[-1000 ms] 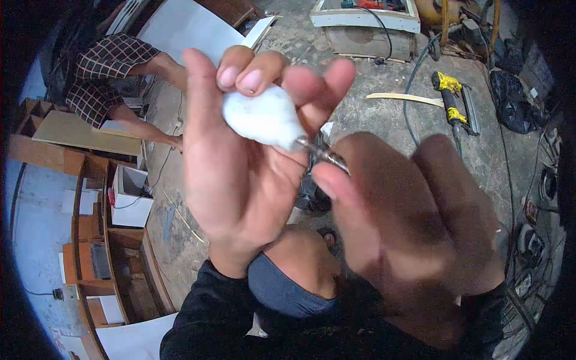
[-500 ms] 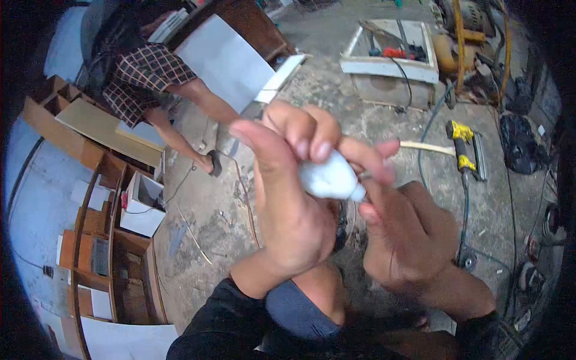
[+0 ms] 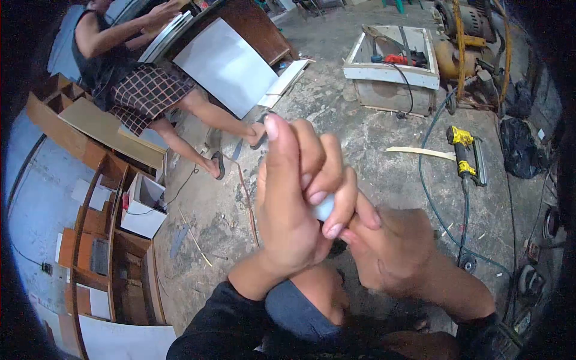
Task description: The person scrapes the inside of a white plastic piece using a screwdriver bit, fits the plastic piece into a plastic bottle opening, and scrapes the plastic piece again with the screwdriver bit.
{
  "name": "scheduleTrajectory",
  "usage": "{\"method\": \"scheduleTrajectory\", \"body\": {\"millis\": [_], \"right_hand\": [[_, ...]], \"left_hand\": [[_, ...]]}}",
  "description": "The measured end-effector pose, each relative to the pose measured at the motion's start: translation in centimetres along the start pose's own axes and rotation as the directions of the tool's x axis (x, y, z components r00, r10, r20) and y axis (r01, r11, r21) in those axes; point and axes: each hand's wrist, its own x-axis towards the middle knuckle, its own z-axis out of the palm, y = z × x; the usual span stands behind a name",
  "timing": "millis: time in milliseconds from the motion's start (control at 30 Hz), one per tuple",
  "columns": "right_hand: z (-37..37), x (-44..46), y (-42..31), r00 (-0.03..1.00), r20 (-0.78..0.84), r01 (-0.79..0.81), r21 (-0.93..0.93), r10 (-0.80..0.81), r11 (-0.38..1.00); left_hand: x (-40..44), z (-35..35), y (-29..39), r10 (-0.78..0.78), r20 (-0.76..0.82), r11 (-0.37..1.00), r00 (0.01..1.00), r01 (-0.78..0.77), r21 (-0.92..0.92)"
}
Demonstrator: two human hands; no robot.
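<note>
Curled tighter now, the left hand (image 3: pixel 294 219) is closed round a white object (image 3: pixel 324 207), apparently for steadiness, the grip of the right hand (image 3: pixel 395 247) hidden.

A white lump (image 3: pixel 324 208) is held up in the air in the left hand (image 3: pixel 287 225); only a small patch of it is left uncovered, pale and faintly bluish, framed between the curled fingers and the palm; the rest is hidden, so its full outline, its ends and its exact tilt cannot be made out; it is wrapped closely by the fingers; the right hand (image 3: pixel 393 246) is set just beside it, though whether the lump is touched there cannot be told.
</note>
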Motion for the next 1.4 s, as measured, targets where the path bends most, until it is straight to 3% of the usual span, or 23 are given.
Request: {"method": "scheduleTrajectory", "body": {"millis": [67,200,333,467,567,667,700,800,867,933,967,1067,1167,1267,1300,1400], "right_hand": [[0.4,-0.9,0.5,0.988,-0.091,0.11,-0.135,-0.123,0.985],[1.1,-1.6,1.7,0.982,-0.003,0.186,-0.184,-0.189,0.965],[0.2,-1.1,0.9,0.997,0.015,0.079,-0.004,-0.079,0.997],[0.3,-1.6,1.3,0.991,0.125,-0.052,0.033,0.048,0.998],[-0.2,-1.6,1.7,0.984,0.161,-0.093,0.064,0.082,0.994],[0.3,-3.2,2.0,0.989,0.145,0.001,0.069,-0.011,0.998],[0.9,-4.3,2.0,0.99,0.131,0.044,0.069,-0.053,0.997],[1.8,-7.1,2.3,0.934,0.331,-0.139,0.002,0.131,0.99],[1.4,-7.6,3.6,0.977,0.152,-0.151,0.013,0.147,0.988],[-0.4,-6.5,3.5,0.976,0.023,-0.216,0.088,0.215,0.972],[-0.7,-6.2,3.2,0.971,-0.02,-0.233,0.132,0.237,0.964],[-1.3,-5.6,2.4,0.969,0.01,-0.246,0.131,0.247,0.96],[-1.7,-5.5,1.6,0.948,-0.021,-0.312,0.147,0.319,0.939],[-2.1,-4.9,0.9,0.936,-0.115,-0.314,0.16,0.334,0.936],[-2.2,-4.6,0.6,0.932,-0.138,-0.314,0.151,0.334,0.937],[-3.1,-4.3,-0.6,0.92,-0.189,-0.345,0.02,0.343,0.938]], "left_hand": [[0.0,-0.3,0.0,-0.039,-0.004,0.994,0.999,0.04,0.102],[-0.1,-0.4,-0.3,-0.063,-0.049,0.981,0.997,0.071,0.178],[0.0,-0.9,-0.5,-0.182,-0.077,0.983,0.98,0.18,-0.031],[0.4,-1.1,-0.7,-0.247,-0.167,0.969,0.955,0.248,-0.015],[0.5,-0.7,-1.4,-0.21,-0.182,0.973,0.96,0.223,0.054],[0.4,-1.6,-0.8,0.148,-0.191,0.873,0.97,-0.037,0.487],[1.9,-3.2,0.3,0.424,-0.197,0.826,0.884,-0.288,0.486],[0.9,-3.7,-1.1,0.214,-0.233,0.852,0.949,-0.065,0.519],[0.9,-3.5,0.0,0.202,-0.108,0.882,0.973,-0.132,0.453],[0.8,-4.1,0.7,0.012,0.014,0.997,1.0,-0.013,0.076],[1.2,-4.2,0.5,-0.031,0.021,1.0,0.999,0.031,0.003],[1.2,-4.9,0.2,-0.161,0.032,0.963,0.986,0.165,-0.212],[1.7,-5.6,0.2,-0.261,0.132,0.86,0.956,0.293,-0.417],[1.8,-5.2,0.3,-0.472,0.127,0.624,0.872,0.433,-0.65],[1.8,-5.5,-0.1,-0.463,0.242,0.576,0.853,0.497,-0.649],[1.6,-5.1,-0.1,-0.532,0.189,0.506,0.825,0.489,-0.71]]}}
